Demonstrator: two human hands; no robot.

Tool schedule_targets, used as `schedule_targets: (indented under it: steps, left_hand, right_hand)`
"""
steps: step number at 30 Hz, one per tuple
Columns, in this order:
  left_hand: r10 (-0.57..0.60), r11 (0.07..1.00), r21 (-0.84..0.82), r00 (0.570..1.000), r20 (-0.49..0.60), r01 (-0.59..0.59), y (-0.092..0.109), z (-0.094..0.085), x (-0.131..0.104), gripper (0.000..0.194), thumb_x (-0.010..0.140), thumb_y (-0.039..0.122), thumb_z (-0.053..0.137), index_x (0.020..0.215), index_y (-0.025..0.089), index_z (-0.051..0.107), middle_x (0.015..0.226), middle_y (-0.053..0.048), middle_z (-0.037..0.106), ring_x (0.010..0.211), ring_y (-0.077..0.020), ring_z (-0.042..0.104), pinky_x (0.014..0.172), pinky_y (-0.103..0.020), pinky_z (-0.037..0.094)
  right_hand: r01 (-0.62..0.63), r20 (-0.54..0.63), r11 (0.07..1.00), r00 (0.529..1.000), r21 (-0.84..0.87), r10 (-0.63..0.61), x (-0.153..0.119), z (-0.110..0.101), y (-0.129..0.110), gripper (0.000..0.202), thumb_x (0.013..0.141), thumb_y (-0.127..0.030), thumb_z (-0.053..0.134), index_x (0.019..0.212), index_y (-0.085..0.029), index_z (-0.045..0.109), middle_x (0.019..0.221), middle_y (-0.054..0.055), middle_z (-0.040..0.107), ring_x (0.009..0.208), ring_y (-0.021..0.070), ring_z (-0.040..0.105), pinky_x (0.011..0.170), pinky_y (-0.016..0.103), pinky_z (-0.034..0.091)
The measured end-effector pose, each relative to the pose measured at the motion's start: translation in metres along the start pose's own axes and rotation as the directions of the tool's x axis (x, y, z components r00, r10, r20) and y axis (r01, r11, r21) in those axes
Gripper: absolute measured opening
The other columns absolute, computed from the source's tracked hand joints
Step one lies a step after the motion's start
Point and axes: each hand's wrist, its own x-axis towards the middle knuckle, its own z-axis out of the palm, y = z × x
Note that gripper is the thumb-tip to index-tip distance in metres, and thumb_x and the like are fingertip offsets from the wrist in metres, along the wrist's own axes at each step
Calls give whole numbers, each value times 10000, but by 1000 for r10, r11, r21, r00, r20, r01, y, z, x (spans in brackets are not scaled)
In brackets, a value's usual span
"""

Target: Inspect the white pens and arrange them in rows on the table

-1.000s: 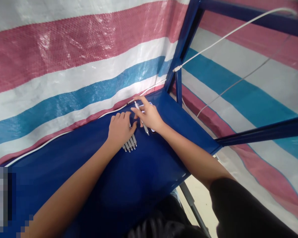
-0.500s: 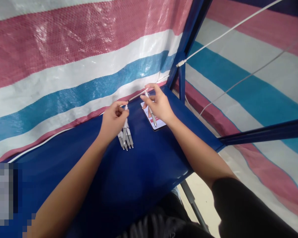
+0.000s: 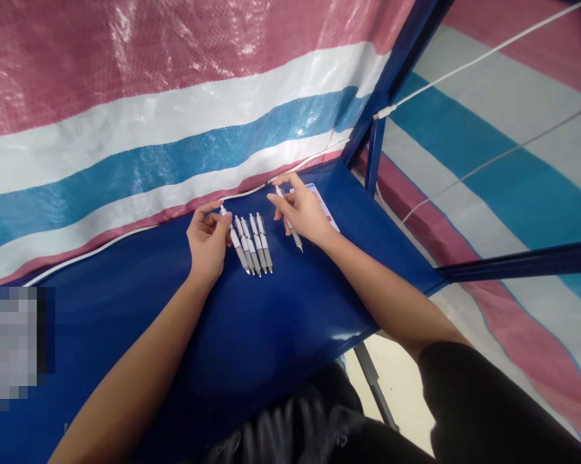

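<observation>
Several white and grey pens (image 3: 256, 245) lie side by side on the blue table (image 3: 271, 328), their grey ends toward me. My left hand (image 3: 209, 238) pinches the upper end of a pen (image 3: 239, 250) at the left of this row. To the right of the row, my right hand (image 3: 303, 209) holds another pen (image 3: 296, 238) near its top, its grey end pointing down toward the table. Partly hidden behind my right hand is a phone (image 3: 325, 206) with a lit screen.
Striped sheeting (image 3: 174, 154) hangs along the table's back edge. A blue metal frame (image 3: 375, 151) stands at the right corner, with a white cable (image 3: 464, 69) stretched past it. A pixelated patch (image 3: 15, 348) covers something at the left edge.
My left hand has moved left with its pen, and the pens beside it now show in a spread row. My right hand still holds its pen, now covering more of the phone. The view has shifted.
</observation>
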Motion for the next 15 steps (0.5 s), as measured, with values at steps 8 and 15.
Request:
schedule_targets:
  steps: [8,15]
  left_hand:
    - [-20,999,-49,999,45,22,1,2,-2,309,881,343,858,1120,259,681,638,89,550,451,-97,508,443,-243,411]
    - [-38,998,-56,998,50,41,1,2,0,331,868,363,869,1118,257,679,629,88,559,447,-100,508,444,-247,419]
  right_hand:
    - [20,-26,996,999,-84,-22,1,1,5,196,1110,-406,594,1234,-271,527,695,-88,641,397,122,552,425,254,378]
    - [23,-9,984,1000,-175,-25,-3,4,5,209,1114,-398,584,1270,-262,557,697,-75,657,426,140,563,489,275,426]
